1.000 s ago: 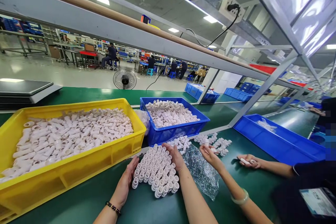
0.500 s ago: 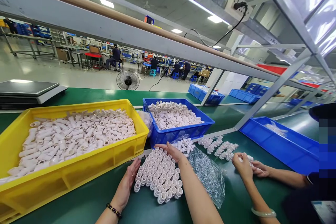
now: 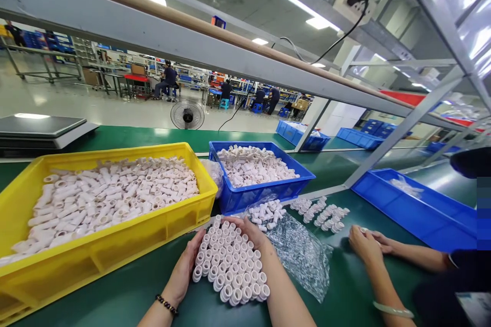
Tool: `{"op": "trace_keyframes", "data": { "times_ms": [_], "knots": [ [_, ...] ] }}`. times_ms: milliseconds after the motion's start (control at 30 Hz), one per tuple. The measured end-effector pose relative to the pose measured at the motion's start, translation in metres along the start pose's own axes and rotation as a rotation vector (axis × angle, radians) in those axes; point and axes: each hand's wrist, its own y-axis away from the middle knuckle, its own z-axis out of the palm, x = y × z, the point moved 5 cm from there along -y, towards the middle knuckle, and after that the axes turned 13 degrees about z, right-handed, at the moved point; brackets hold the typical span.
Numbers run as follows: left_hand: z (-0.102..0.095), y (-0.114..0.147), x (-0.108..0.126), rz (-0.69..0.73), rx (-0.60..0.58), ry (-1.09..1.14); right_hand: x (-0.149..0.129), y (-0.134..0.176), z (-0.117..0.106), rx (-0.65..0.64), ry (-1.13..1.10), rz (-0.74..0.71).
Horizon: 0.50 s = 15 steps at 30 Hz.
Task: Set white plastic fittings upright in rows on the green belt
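A tight cluster of white plastic pipe fittings stands upright on the green table, open ends up. My left hand lies along the cluster's left side, fingers stretched out and touching its edge. Around the far right edge curves my right hand, open, its fingertips partly hidden behind the fittings. Beyond it, a small heap of loose white fittings lies beside a clear plastic bag.
A yellow bin and a blue bin, both full of white fittings, stand behind my hands. Grouped fittings lie near a co-worker's hands at right. A long blue bin and a shelf post are beyond.
My left hand has come in against the cluster, and the fittings are packed closer, with straighter rows. The co-worker's hands have shifted slightly right.
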Motion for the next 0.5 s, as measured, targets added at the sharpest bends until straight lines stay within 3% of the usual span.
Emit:
{"op": "trace_keyframes", "data": {
  "times_ms": [100,233,367,500],
  "knots": [
    [-0.002,-0.002,0.002,0.02,0.02,-0.021,-0.006,-0.002,-0.009,0.014,0.036,-0.007],
    [-0.003,-0.002,0.003,0.022,0.038,-0.02,-0.022,-0.012,-0.016,0.046,0.266,0.092],
    [-0.003,-0.001,0.003,0.02,0.038,-0.026,-0.035,-0.027,-0.01,0.006,0.338,0.176],
    [-0.002,-0.001,0.005,0.014,0.041,-0.014,-0.038,-0.025,-0.005,0.044,0.326,0.14]
  ]
}}
